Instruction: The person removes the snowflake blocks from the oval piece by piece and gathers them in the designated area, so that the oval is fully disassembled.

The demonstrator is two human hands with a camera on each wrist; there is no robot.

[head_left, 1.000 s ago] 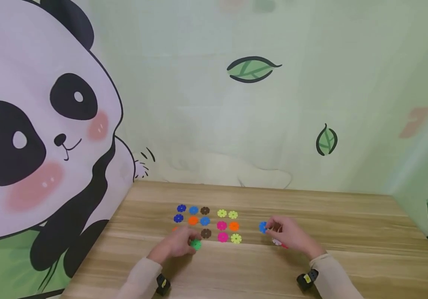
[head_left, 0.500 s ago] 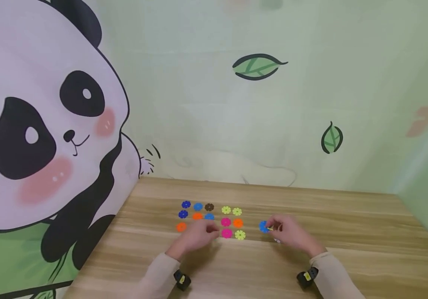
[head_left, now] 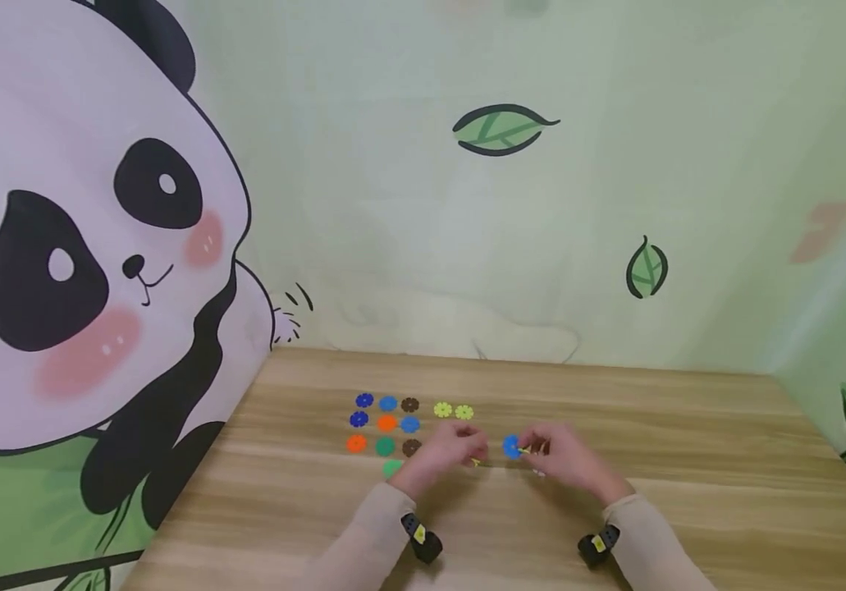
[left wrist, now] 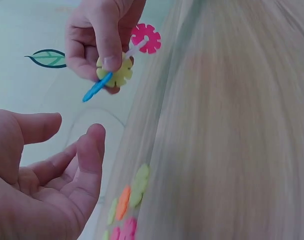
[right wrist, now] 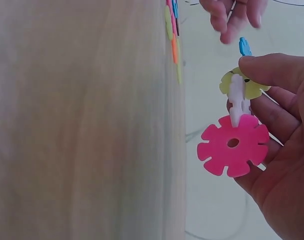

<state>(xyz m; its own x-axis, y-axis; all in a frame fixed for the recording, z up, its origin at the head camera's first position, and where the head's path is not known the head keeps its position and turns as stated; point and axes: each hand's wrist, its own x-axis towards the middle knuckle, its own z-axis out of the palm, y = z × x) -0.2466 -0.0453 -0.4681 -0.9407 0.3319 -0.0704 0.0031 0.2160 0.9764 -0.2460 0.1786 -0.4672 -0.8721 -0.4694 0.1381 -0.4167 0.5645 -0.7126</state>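
Observation:
My right hand point(head_left: 569, 461) pinches a yellow snowflake disc point(right wrist: 227, 85) between thumb and fingers. That disc is part of a joined chain with a blue disc point(left wrist: 97, 87), a white disc point(right wrist: 237, 100) and a pink disc point(right wrist: 233, 146). The blue disc is at the end facing my left hand. My left hand point(left wrist: 56, 185) holds nothing, its thumb and fingers apart. In the head view it hovers over the right-hand group of loose discs and covers several of them. A yellow-green disc point(left wrist: 140, 185) and an orange disc point(left wrist: 123, 202) show below its fingers in the left wrist view.
Loose snowflake discs lie in rows on the wooden table: dark blue point(head_left: 364, 400), brown point(head_left: 410, 405), dark green point(head_left: 385, 446), and a brighter green disc point(head_left: 392, 468) partly behind the left forearm. Yellow-green discs point(head_left: 442, 410) lie farther right. A panda-printed cloth wall point(head_left: 393, 205) stands behind.
My left hand has let go of the bright green disc, which lies at the front of the left group, and has moved right toward my right hand. The right hand keeps its chain nearly in place.

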